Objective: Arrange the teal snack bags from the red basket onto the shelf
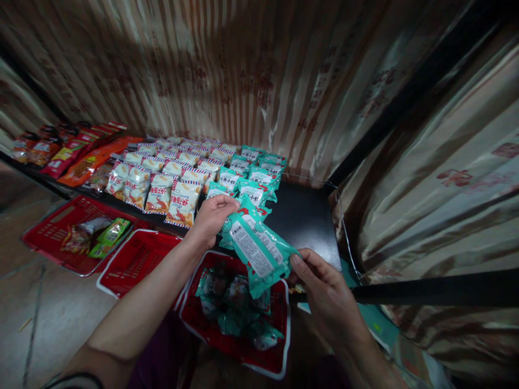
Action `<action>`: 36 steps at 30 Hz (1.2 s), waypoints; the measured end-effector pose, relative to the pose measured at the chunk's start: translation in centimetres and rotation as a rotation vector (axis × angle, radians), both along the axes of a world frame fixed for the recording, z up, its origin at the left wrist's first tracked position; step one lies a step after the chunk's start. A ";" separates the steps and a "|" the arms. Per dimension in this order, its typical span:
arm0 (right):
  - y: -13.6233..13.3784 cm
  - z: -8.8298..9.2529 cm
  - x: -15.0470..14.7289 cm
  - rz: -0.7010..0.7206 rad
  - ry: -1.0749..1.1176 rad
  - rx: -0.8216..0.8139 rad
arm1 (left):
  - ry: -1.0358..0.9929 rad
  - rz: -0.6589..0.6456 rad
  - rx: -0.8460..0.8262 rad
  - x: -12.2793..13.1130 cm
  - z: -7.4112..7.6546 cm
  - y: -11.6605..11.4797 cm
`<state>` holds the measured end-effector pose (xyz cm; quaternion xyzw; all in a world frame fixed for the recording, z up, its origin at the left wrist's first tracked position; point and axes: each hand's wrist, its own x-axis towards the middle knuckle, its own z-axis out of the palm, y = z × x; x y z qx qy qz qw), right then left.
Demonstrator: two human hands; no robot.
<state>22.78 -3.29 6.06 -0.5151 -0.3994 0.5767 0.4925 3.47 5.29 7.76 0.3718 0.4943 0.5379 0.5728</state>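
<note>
Between my two hands is a teal snack bag (pixel 259 249), its printed back side facing up. My left hand (pixel 213 219) pinches its upper left corner, and my right hand (pixel 322 281) pinches the lower right end. Just behind it, rows of matching teal snack bags (pixel 231 178) stand on the black shelf (pixel 302 213). Below the held bag sits a red basket (pixel 259 359) with a white rim, holding several more teal bags (pixel 231 321).
White-and-orange snack bags (pixel 182 200) fill the shelf's middle, with orange bags (pixel 91 165) and red bags (pixel 67 154) farther left. Two more red baskets stand on the floor; the left basket (pixel 44 235) contains a green packet (pixel 111 236). A dark post (pixel 389 116) and patterned curtains (pixel 263 81) border the shelf.
</note>
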 end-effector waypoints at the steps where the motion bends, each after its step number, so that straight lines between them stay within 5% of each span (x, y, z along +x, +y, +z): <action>1: 0.0 0.0 0.0 -0.003 0.001 0.004 | -0.008 -0.002 -0.002 0.0 0.0 0.0; 29: 0.1 -0.7 0.4 -0.088 -0.151 0.127 | 0.010 0.016 0.066 0.1 -0.1 0.1; 32: 0.2 -1.3 0.6 -0.124 -0.349 0.258 | 0.032 0.014 0.065 0.1 0.0 0.0; 36: 0.1 -1.5 0.7 -0.232 -0.866 0.739 | 0.062 0.003 0.034 0.3 0.2 -0.1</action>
